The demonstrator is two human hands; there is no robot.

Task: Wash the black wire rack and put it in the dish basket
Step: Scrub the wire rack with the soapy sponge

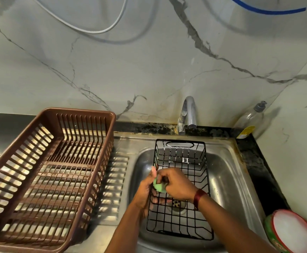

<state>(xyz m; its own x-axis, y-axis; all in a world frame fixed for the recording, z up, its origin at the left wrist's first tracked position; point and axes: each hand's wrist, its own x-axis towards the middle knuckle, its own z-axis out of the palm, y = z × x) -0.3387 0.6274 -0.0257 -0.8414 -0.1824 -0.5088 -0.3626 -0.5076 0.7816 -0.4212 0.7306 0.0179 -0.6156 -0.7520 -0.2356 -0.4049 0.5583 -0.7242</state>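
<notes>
**Desk:** Where is the black wire rack [180, 220]?

**Photographer:** In the sink [227, 181], open side up. Its long axis runs from the person toward the tap [190, 110], with the handle-slot end farthest away.

**Desk:** And the hands?

**Photographer:** The left hand [145, 190] is curled round the rack's left wall, steadying it. The right hand [178, 183] is clenched on a green scrubber [159, 186], pressed to that same wall.

**Desk:** How to scrub it well?

**Photographer:** Probably wire by wire, turning the rack so each face gets soaped. Then rinse before lifting it to the brown dish basket [79, 114] just left of the sink.
</notes>
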